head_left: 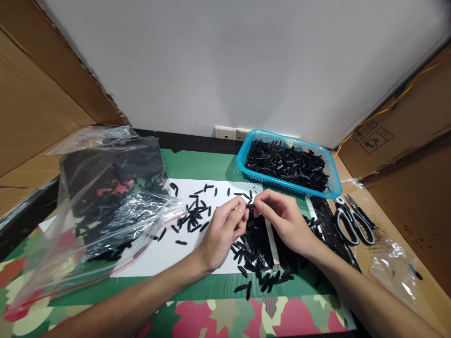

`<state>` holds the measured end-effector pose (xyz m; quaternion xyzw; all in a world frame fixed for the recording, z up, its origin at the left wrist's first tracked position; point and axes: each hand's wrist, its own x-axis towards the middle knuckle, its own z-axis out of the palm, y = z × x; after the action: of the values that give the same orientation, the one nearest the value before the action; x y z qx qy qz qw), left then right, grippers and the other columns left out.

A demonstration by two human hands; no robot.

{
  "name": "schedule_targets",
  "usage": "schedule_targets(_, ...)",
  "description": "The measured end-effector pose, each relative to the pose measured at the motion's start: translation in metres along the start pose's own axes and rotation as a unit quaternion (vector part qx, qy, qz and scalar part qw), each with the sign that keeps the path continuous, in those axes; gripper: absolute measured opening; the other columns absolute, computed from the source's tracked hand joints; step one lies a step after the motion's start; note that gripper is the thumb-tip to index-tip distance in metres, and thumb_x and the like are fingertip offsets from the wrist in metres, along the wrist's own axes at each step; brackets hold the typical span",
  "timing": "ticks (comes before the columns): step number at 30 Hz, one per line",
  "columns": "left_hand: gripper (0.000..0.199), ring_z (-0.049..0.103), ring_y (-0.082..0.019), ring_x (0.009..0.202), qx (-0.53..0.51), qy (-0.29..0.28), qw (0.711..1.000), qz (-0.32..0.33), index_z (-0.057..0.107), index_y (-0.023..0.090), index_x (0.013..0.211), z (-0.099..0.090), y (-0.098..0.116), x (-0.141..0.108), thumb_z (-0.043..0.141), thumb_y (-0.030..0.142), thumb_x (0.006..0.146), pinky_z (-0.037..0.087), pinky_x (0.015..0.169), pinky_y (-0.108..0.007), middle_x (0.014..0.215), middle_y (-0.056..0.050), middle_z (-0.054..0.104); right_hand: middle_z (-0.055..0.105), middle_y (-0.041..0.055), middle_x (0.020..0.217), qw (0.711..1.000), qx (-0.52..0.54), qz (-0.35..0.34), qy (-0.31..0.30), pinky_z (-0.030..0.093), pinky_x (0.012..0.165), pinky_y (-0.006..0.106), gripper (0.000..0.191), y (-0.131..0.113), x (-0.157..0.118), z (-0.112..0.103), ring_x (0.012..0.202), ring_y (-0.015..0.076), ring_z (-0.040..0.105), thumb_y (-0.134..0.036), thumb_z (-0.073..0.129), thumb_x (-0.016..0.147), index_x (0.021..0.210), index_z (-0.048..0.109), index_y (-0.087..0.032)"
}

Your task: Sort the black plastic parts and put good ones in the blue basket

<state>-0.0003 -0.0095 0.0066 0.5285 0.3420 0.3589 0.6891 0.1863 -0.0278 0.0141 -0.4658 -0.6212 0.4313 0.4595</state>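
Note:
Between my two hands is a small, narrow black strip-like piece [250,206], its exact kind too small to make out. The fingertips of my left hand [225,227] pinch one end. My right hand [282,218] grips the other end between thumb and index finger. Below the hands lies a heap of similar black pieces [252,251], partly covered by my right hand. More loose pieces [193,216] are scattered over a white sheet [155,260] to the left.
A blue plastic basket [333,176] full of black pieces stands at the back right. At left lies a clear zip bag [116,206] with black pieces inside. Scissors [352,225] and a small clear bag [394,267] lie at right. Cardboard walls [35,84] flank the table.

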Motion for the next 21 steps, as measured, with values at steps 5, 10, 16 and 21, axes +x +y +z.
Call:
schedule_targets(5, 0.034, 0.026, -0.006, 0.034, -0.125, 0.043, 0.991, -0.025, 0.04, 0.026, 0.088, 0.0, 0.006, 0.005, 0.049, 0.052, 0.108, 0.017, 0.031, -0.013, 0.054, 0.012, 0.043, 0.069, 0.0033, 0.086, 0.983, -0.132, -0.128, 0.02, 0.049, 0.074, 0.032, 0.019, 0.001, -0.008, 0.005, 0.079, 0.018, 0.063, -0.028, 0.057, 0.109, 0.094, 0.066, -0.021)
schedule_targets(10, 0.026, 0.031, -0.007, 0.038, -0.281, 0.062, 0.945, -0.157, 0.046, 0.023, 0.088, -0.006, 0.015, 0.01, 0.049, 0.038, 0.11, 0.021, 0.028, -0.014, 0.06, 0.01, 0.041, 0.07, 0.0039, 0.076, 0.884, -0.34, -0.319, -0.045, 0.037, 0.06, 0.036, 0.014, 0.008, -0.019, 0.013, 0.066, 0.0186, 0.057, -0.024, 0.061, 0.106, 0.1, 0.073, -0.024)
schedule_targets(16, 0.026, 0.06, -0.009, 0.063, -0.389, 0.034, 0.9, -0.196, 0.054, 0.02, 0.085, -0.005, 0.013, 0.005, 0.054, 0.03, 0.109, 0.055, 0.058, -0.017, 0.069, 0.005, 0.048, 0.067, 0.0019, 0.069, 0.781, -0.452, -0.43, -0.026, 0.031, 0.055, 0.036, 0.016, 0.008, -0.022, 0.015, 0.06, 0.017, 0.051, -0.016, 0.065, 0.102, 0.102, 0.079, -0.025)
schedule_targets(21, 0.028, 0.071, -0.018, 0.099, -0.407, 0.023, 0.893, -0.188, 0.063, 0.018, 0.084, 0.001, 0.019, 0.003, 0.053, 0.025, 0.108, 0.06, 0.093, -0.029, 0.094, -0.005, 0.067, 0.066, 0.0009, 0.067, 0.775, -0.462, -0.429, 0.039, 0.035, 0.058, 0.034, 0.014, 0.015, -0.021, 0.017, 0.062, 0.0154, 0.054, -0.012, 0.065, 0.102, 0.111, 0.076, -0.015)
